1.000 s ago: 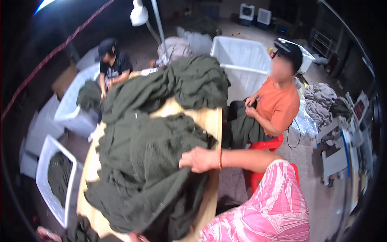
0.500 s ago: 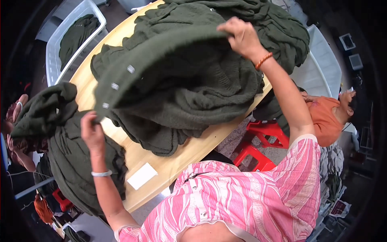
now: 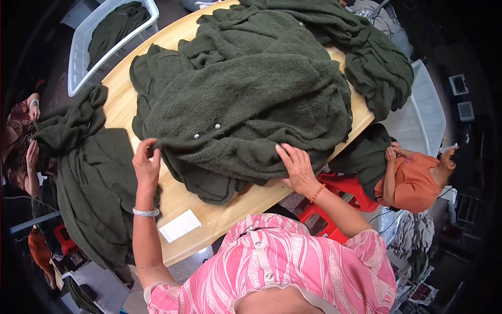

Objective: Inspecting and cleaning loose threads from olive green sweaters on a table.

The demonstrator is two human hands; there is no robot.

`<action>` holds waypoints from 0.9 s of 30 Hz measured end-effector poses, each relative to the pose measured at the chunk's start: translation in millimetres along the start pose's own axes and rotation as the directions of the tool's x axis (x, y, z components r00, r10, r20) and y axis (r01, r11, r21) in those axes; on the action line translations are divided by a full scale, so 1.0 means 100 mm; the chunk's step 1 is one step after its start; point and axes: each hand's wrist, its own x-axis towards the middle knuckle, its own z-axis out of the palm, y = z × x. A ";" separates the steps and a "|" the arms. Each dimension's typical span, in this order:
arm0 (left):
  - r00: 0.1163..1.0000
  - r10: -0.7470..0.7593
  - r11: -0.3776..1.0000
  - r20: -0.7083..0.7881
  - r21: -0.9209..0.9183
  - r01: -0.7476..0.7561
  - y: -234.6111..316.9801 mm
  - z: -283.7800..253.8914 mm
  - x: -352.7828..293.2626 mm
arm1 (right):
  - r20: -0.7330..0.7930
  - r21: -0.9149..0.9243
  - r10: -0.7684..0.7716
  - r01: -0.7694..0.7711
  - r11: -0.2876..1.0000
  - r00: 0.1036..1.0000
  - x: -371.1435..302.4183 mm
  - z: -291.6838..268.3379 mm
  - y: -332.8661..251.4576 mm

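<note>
A dark green knit cardigan [image 3: 246, 89] lies spread in loose folds over a heap of like knitwear on the table. Two shiny buttons [image 3: 218, 126] show near its front edge. At its left end, my left hand [image 3: 147, 161] pinches a corner of the knit between thumb and fingers. My right hand [image 3: 298, 166] rests at the near right edge, its fingers stretched out over the fabric and the thumb low beside it. Folds hide what lies under the cardigan.
The pale wooden table [image 3: 172, 191] carries a white paper slip [image 3: 180, 226] at its near edge. More green knitwear [image 3: 97, 193] hangs over the left end, near another person's hands. A white bin [image 3: 78, 68] stands far left. Red stools [image 3: 327, 222] and a seated person in orange [image 3: 415, 180] are at right.
The raised cardigan edge has come down, and the fabric now lies on the heap. My right hand moved from far up to the near edge; my left hand shifted slightly right.
</note>
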 end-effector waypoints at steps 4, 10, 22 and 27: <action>0.976 -0.065 0.996 -0.206 -0.074 0.051 0.30 0.05 0.35 | 0.071 0.247 0.106 -0.121 0.962 0.992 0.15 0.10 0.26; 0.913 0.385 0.913 0.136 -0.201 -0.355 0.94 0.50 0.02 | 0.034 0.201 -0.176 0.166 0.965 0.984 0.42 -0.65 0.08; 0.374 -0.130 0.939 0.918 -0.006 0.343 0.58 0.67 -0.83 | 0.230 0.200 -0.334 0.292 0.935 0.914 0.02 -0.20 -0.09; 0.764 -0.122 0.989 0.633 0.017 0.145 0.57 0.84 -1.30 | 0.109 0.116 -0.223 0.210 0.971 0.969 0.17 -0.07 -0.08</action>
